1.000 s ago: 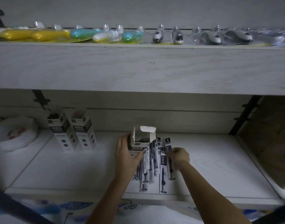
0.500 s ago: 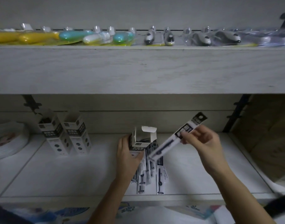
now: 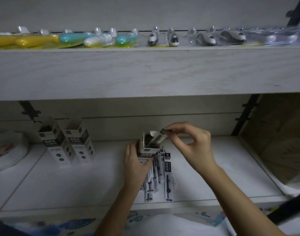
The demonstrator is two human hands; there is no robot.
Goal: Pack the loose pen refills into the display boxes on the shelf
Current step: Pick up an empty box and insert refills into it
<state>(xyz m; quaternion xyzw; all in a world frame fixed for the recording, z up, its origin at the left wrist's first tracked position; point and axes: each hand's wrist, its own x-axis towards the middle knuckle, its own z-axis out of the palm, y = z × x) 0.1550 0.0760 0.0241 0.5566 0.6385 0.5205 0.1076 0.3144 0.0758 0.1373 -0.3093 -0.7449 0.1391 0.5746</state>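
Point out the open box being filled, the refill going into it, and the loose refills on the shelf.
open box (image 3: pixel 146 151): head view, front panel.
refill (image 3: pixel 156 139): head view, packet middle.
loose refills (image 3: pixel 168 179): head view, rightmost packet.

Matt pale wood-grain shelf (image 3: pixel 214 176); printed cardboard box (image 3: pixel 146 147); glossy plastic-sleeved refills (image 3: pixel 168 178)

Left hand (image 3: pixel 134 165) wraps closed, fingers upward; right hand (image 3: pixel 193 144) is raised, thumb and forefinger pinched, wrist bent.

Pale wooden shelf (image 3: pixel 205 171), two upright display boxes (image 3: pixel 67 143), loose refills (image 3: pixel 162 178), perhaps stacked plates (image 3: pixel 8 152)
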